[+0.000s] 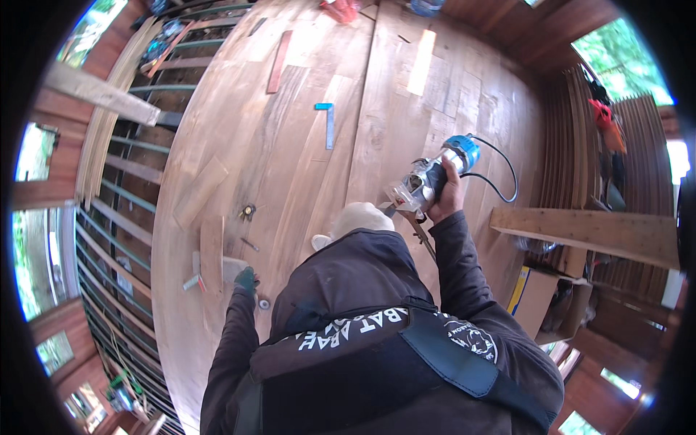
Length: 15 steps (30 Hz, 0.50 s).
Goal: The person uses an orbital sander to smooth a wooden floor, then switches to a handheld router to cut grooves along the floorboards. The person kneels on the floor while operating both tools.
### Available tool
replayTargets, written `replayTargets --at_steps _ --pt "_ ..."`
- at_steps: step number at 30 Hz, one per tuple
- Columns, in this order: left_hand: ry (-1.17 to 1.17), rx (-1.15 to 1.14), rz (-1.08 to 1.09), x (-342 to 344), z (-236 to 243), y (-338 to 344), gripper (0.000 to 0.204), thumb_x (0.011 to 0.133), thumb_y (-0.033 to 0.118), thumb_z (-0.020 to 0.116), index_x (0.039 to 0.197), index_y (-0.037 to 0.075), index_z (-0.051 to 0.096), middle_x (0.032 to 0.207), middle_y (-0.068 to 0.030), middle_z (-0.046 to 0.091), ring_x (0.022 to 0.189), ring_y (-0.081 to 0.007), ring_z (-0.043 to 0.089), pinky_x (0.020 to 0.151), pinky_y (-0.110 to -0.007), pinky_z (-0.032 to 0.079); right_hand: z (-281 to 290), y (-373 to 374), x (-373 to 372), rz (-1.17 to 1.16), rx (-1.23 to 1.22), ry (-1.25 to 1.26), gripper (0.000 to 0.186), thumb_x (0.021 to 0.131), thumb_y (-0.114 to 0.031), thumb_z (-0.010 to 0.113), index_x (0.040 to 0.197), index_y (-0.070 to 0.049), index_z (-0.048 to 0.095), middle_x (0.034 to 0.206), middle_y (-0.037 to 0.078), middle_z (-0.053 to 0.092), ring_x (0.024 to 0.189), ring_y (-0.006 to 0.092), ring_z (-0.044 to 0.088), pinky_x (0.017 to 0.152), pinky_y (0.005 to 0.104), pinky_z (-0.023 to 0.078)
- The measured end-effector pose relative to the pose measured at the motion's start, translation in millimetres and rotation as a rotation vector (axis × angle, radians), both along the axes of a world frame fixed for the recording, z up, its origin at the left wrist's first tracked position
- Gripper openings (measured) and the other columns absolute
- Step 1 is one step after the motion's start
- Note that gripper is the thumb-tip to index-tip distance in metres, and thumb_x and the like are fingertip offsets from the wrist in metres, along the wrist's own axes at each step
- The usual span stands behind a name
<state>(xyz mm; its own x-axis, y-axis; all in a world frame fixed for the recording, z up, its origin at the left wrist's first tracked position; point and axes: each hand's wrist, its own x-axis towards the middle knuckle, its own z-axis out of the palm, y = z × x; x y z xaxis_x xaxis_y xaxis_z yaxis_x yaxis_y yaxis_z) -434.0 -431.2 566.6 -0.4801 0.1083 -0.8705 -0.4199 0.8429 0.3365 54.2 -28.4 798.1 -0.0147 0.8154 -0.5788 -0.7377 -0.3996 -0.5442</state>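
My right hand (451, 194) is gripped around a blue and silver trim router (428, 177), held just above the wooden plank floor (304, 167). The router's black cord (500, 181) loops off to the right. A thin wooden strip (423, 235) lies on the floor under the router's base. My left hand (246, 278), in a dark green glove, is down on the floor next to a small pale block (232, 268). Its fingers are too small to make out. My cap and dark jacket hide the floor between my arms.
A blue square ruler (328, 123), a red strip (279, 61), loose short boards (199, 192) and a small tape measure (248, 212) lie on the floor. Open floor joists (123, 217) drop away at left. A timber beam (587, 232) and a cardboard box (533, 297) stand at right.
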Motion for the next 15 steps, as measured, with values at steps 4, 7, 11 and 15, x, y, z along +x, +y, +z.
replayTargets --at_steps 4,7,11,15 --pt "-0.141 0.392 -0.209 24 41 131 0.025 0.101 0.037 0.065 0.103 0.012 0.068 0.091 -0.0038 0.068 0.075 -0.0133 0.065 0.063 -0.029 0.051 9 9 -14 -0.070 -0.015 0.058 0.034 0.098 -0.031 0.074 0.117 -0.006 0.060 0.095 0.012 0.072 0.081 0.0284 0.074 0.073 0.0456 0.064" --pt "-0.209 0.750 -0.290 75 92 250 0.027 0.103 0.026 0.065 0.116 0.002 0.070 0.099 -0.0064 0.072 0.088 -0.0145 0.070 0.080 -0.029 0.058 8 17 -24 -0.096 -0.029 0.093 0.036 0.100 -0.033 0.072 0.119 -0.006 0.059 0.096 0.012 0.072 0.082 0.0289 0.074 0.073 0.0460 0.064" --pt "-0.169 0.981 -0.806 120 182 375 0.042 0.108 0.022 0.061 0.140 -0.005 0.059 0.126 -0.0130 0.071 0.117 -0.0197 0.069 0.104 -0.032 0.054 -5 57 -46 -0.134 -0.054 0.128 0.037 0.101 -0.035 0.071 0.121 -0.006 0.059 0.099 0.013 0.073 0.084 0.0293 0.075 0.075 0.0464 0.064" --pt "-0.007 0.886 -1.220 142 232 471 0.048 0.106 0.025 0.063 0.142 -0.005 0.057 0.131 -0.0185 0.069 0.122 -0.0254 0.067 0.107 -0.035 0.052 -19 126 -77 -0.184 -0.042 0.167 0.037 0.104 -0.038 0.067 0.121 -0.006 0.060 0.102 0.014 0.073 0.085 0.0297 0.075 0.078 0.0478 0.064"
